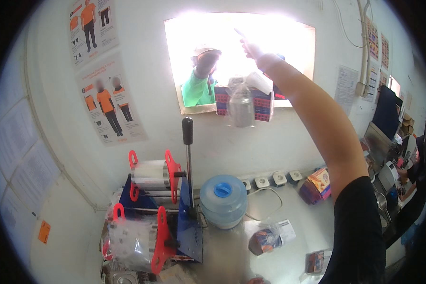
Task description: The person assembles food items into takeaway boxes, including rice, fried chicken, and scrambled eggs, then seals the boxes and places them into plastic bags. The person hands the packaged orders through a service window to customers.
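Note:
My right hand (251,49) reaches up through a bright wall opening (242,17). It seems to grip a dark slim object (238,32), washed out by glare and too unclear to name. Below that arm, a clear plastic bag with a silvery container (241,108) and a white paper slip hangs over the sill. Dark blue and red patterned boxes (263,104) stand behind it. Only fingertips of my left hand (256,280) show at the bottom edge, over the metal counter (230,262); what they hold is hidden.
Beyond the opening, a person in green (198,87) raises an arm. At left stands a tray-sealing machine with film rolls (151,175) and an upright lever (187,131). A water jug (223,200), wall sockets (261,182), a carton (316,186) and a bagged box (266,239) are nearby.

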`<state>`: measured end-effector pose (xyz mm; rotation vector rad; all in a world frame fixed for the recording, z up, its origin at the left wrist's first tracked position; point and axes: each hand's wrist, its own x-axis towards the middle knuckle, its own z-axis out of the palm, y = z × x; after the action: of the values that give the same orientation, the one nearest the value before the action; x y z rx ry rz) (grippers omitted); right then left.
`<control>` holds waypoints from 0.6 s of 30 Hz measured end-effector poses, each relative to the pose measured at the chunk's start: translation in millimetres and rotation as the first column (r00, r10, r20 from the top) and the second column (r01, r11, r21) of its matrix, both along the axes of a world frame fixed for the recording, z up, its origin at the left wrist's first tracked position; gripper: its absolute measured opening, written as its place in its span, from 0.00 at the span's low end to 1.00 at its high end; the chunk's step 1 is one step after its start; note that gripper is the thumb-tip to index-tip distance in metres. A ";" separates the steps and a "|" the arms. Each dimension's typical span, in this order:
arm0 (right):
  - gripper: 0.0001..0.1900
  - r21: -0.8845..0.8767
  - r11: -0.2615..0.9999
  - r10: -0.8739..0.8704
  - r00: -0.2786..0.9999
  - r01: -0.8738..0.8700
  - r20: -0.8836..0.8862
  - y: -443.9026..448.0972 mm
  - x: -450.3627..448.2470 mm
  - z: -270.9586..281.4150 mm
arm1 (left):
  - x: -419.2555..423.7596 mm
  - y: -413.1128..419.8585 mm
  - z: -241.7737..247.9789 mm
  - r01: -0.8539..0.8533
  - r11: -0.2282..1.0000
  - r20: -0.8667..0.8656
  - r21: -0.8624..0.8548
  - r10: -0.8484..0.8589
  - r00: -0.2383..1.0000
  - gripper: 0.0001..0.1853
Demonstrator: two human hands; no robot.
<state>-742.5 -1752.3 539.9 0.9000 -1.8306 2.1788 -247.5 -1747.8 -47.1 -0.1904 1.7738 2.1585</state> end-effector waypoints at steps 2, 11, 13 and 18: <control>0.28 0.004 0.998 0.059 0.998 -0.059 -0.012 -21.7 -19.2 -4.3 | -12.5 -5.3 3.4 -0.013 1.000 0.019 0.007 0.013 1.000 0.18; 0.44 0.167 0.878 0.464 0.883 -0.448 -0.072 -38.2 -62.5 -35.7 | -22.5 -0.9 -7.9 -0.019 0.997 0.086 0.072 0.013 0.996 0.17; 0.46 0.185 0.982 0.047 0.999 -0.043 -0.020 -88.3 -12.2 -35.4 | -20.7 -3.4 -10.1 -0.049 0.996 0.097 0.068 0.043 0.994 0.17; 0.48 0.205 0.976 -0.088 0.995 0.075 0.054 -82.7 -26.1 -38.7 | -20.6 -3.5 -6.0 -0.040 0.996 0.088 0.084 0.033 0.996 0.17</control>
<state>-768.6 -1835.0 501.2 0.7842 -2.1102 2.0212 -268.1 -1751.3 -53.1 -0.2931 1.6391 2.2113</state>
